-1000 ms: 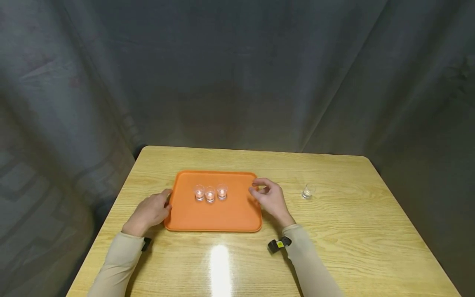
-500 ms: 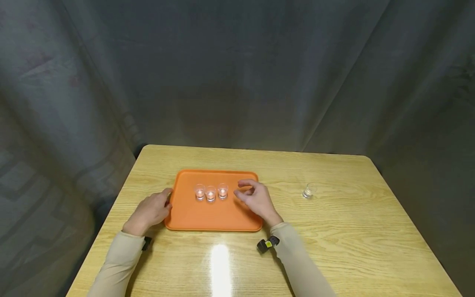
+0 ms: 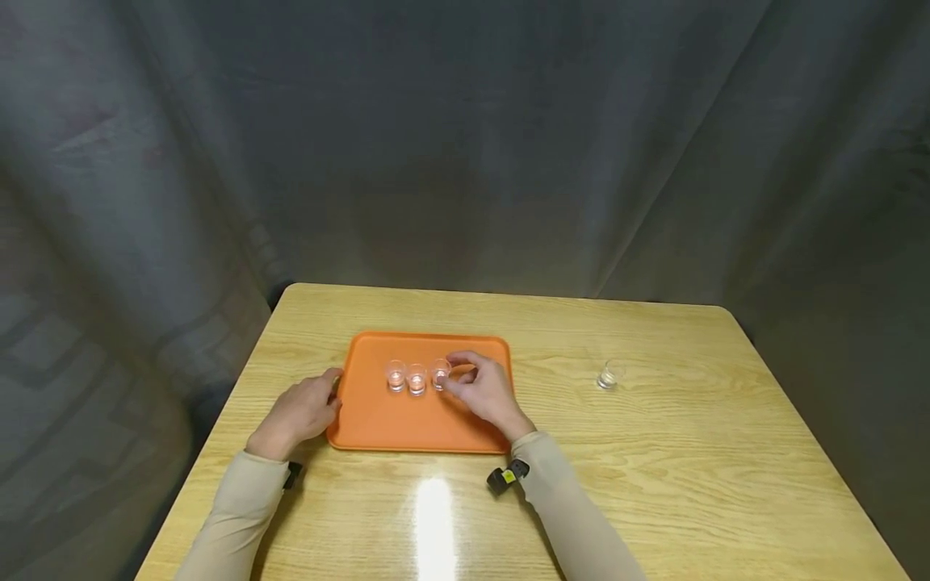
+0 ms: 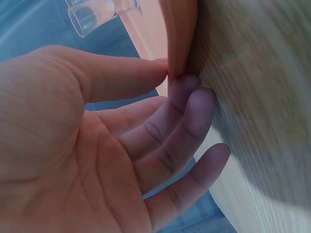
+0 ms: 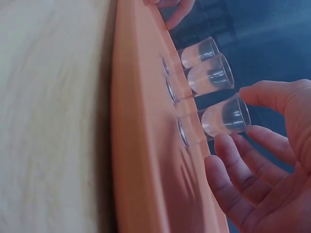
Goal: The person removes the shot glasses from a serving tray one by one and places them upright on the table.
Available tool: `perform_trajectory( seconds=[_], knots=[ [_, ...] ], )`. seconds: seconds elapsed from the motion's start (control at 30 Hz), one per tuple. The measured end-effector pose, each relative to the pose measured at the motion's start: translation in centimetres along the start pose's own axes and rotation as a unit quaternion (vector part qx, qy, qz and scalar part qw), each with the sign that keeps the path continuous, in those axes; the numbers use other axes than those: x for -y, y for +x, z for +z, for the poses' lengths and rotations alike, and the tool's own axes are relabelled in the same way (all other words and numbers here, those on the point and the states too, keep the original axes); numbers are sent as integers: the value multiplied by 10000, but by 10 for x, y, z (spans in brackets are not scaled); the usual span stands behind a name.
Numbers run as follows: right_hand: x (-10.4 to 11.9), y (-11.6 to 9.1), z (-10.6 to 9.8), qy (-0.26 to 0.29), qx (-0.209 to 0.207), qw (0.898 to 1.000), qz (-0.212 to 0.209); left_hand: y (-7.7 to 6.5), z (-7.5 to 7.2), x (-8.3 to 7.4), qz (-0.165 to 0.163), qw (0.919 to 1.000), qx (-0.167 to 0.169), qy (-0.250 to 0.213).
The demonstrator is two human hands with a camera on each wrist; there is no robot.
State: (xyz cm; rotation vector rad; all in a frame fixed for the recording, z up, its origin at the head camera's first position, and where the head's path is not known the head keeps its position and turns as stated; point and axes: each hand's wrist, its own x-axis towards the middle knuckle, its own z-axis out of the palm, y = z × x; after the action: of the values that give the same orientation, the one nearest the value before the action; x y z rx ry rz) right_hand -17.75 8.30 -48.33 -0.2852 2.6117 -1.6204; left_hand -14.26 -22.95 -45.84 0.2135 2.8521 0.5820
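In the head view, an orange tray (image 3: 417,432) lies on the table and bears three small clear shot glasses. My left hand (image 3: 301,411) holds the tray's left edge, its thumb (image 4: 141,77) on the rim and its fingers (image 4: 187,116) bent against the underside. My right hand (image 3: 487,391) is at the rightmost shot glass (image 5: 226,119), with the thumb and index finger on either side of its rim. That glass stands upright on the tray. The middle shot glass (image 3: 416,379) and the left one (image 3: 395,376) stand close beside it.
Another clear shot glass (image 3: 610,374) stands on the wooden table (image 3: 690,452), to the right of the tray. Dark grey curtains (image 3: 465,161) hang behind the table and at both sides.
My right hand has moved left from the tray's right edge to the rightmost shot glass, and its thumb and index finger now straddle the rim. My left hand has stayed at the tray's edge.
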Motion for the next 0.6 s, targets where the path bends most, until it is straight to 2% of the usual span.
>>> perform_trajectory(
  seconds=[0.6],
  knots=[
    [-3,3,9,32,-39,10000,18,-1,1,-2,4,10000,7,32]
  ],
)
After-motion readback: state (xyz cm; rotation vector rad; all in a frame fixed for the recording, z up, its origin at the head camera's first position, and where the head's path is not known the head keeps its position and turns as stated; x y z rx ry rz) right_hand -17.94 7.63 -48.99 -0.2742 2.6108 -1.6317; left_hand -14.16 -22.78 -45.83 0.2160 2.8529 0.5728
